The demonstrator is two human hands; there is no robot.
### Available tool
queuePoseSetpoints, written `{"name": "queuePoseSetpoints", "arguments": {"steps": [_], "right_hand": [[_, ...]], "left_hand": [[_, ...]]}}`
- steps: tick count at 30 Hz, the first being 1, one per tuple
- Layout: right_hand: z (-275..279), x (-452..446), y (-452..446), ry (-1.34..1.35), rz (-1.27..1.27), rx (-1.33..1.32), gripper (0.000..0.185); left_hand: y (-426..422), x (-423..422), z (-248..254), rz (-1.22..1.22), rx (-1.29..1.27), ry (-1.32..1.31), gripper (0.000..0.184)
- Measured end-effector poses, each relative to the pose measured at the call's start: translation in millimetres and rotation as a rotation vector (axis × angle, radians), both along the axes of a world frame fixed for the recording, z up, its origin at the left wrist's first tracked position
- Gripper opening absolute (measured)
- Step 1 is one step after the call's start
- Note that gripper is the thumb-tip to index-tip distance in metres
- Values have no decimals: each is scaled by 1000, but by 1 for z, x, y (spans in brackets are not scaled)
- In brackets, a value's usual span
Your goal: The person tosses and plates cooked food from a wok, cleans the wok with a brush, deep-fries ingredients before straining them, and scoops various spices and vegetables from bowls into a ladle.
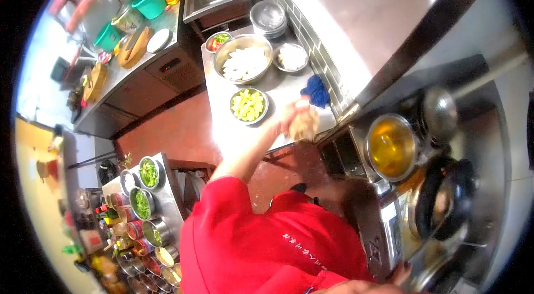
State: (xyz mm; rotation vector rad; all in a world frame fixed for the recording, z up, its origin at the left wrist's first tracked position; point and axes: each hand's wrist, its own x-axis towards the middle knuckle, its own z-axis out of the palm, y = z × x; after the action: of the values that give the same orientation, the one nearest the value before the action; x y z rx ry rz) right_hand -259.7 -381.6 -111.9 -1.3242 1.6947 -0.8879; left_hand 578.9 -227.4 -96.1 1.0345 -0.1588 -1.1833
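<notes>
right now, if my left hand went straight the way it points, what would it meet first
Probably the bunched blue cloth, just beyond your left hand and beside the tiled wall. Its height over the counter is unclear, so it might clear the cloth and meet the wall.

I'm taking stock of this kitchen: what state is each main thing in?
Brown item: in left hand, blurred
Large metal bowl: holding white pieces
Yellow-green pieces: cut, in a bowl
Blue cloth: crumpled
Metal dishes: stacked
Metal basin: holding yellow liquid
Black wok: uncovered, heat unclear
</notes>
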Motion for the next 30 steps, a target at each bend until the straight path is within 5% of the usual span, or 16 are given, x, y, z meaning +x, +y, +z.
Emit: {"name": "queuePoseSetpoints", "arguments": {"steps": [2,3,7,10,12,17,18,20,22,23,27,28,30], "right_hand": [[20,16,-5,128,70,100,63],[48,70,13,-87,-55,-27,66],[125,109,8,334,41,171,62],[176,126,0,496,41,233,61],[172,98,-7,609,146,76,60],[94,15,-80,856,295,-78,64],[97,36,-99,799,226,76,65],[96,60,-138,871,172,-73,66],[104,74,-149,798,110,-135,66],[108,80,-148,761,79,-158,65],[120,85,-138,743,243,-117,67],[106,74,-135,712,370,-230,68],[122,98,-105,695,364,-11,67]], "left_hand": [[25,-47,-33,-61,-19,390,37],[35,-71,-52,-46,37,300,38],[82,-130,-35,-173,468,223,36],[135,-135,-112,-295,646,-54,39],[168,-129,-177,-369,471,-282,37],[156,-151,-160,-241,510,-182,34],[148,-156,-140,-219,477,-157,33],[114,-158,-78,-183,573,-206,32],[105,-134,-73,-148,508,-308,41],[102,-112,-100,-247,59,148,37],[110,-81,-70,203,274,209,36],[111,-81,-72,223,286,198,37],[130,-82,-89,253,289,144,41]]}}
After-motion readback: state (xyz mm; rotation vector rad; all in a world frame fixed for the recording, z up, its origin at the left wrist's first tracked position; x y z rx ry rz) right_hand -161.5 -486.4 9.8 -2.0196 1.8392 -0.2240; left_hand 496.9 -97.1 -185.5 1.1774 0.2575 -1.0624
